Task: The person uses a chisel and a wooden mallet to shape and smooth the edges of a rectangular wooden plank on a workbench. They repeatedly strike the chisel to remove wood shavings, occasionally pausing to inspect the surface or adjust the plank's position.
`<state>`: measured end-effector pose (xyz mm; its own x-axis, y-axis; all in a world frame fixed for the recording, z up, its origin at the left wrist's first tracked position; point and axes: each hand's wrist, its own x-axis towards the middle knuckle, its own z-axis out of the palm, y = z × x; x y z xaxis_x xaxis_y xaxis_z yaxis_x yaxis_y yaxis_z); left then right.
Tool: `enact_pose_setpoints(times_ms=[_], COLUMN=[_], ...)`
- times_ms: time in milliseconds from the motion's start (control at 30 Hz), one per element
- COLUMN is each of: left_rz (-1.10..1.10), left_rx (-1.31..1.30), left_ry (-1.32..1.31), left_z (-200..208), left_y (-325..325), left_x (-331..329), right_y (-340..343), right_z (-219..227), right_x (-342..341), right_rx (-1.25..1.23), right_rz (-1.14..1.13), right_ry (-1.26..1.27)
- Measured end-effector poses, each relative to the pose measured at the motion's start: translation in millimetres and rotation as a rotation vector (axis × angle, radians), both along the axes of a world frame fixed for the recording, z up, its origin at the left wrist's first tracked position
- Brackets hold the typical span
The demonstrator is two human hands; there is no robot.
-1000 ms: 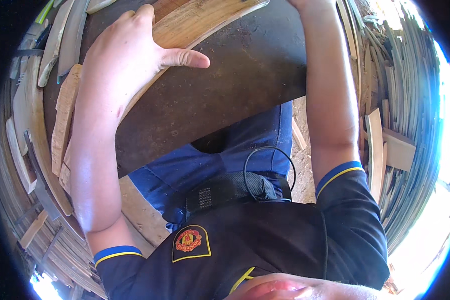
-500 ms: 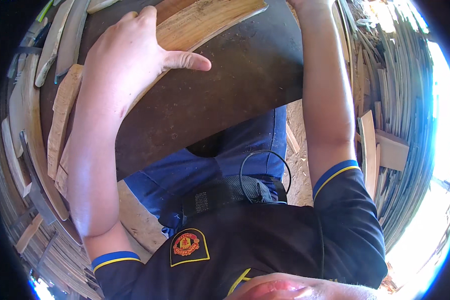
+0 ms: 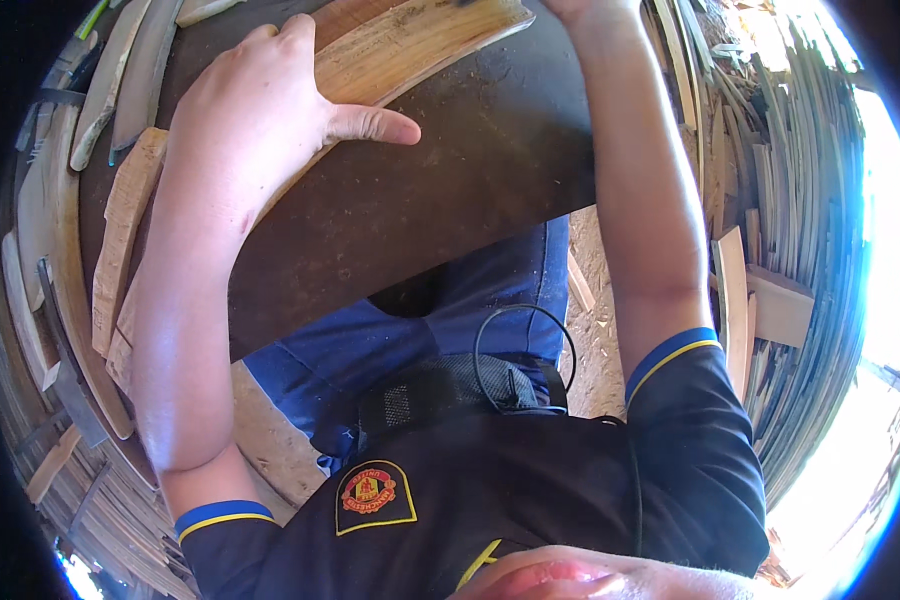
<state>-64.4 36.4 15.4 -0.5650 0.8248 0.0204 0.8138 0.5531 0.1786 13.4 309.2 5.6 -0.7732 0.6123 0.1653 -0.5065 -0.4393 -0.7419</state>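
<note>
On a dark, flat tabletop (image 3: 410, 215), a bare left hand (image 3: 255, 110) lies over a curved, tan-and-reddish wooden plank (image 3: 410, 55).
Leftward sits a rough, pale-brown wooden strip (image 3: 125, 235); the left hand's thumb spreads wide, its finger grip hidden; near the plank's right end, the bare right hand (image 3: 598, 8) is cut off by the upper edge, its hold impossible to tell.

I see a long yellow-brown piece of wood (image 3: 420, 48) slanting across the dark desk (image 3: 400, 215), partly hidden by the left hand (image 3: 258, 115).
</note>
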Motion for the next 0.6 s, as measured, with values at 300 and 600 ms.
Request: enact_pose_setpoints(times_ms=[300, 600], left_rz=[-0.017, 0.025], left_rx=[0.037, -0.048], left_ry=[0.035, -0.003], left_z=[-0.8, 2.1], left_y=[1.5, -2.2], left_x=[4.3, 0.6], right_y=[41.6, -40.4], right_z=[-8.2, 6.8], right_x=[14.6, -12.2], right_rx=[0.024, -0.020], right_rz=[0.097, 0.072], right_ry=[0.125, 0.011])
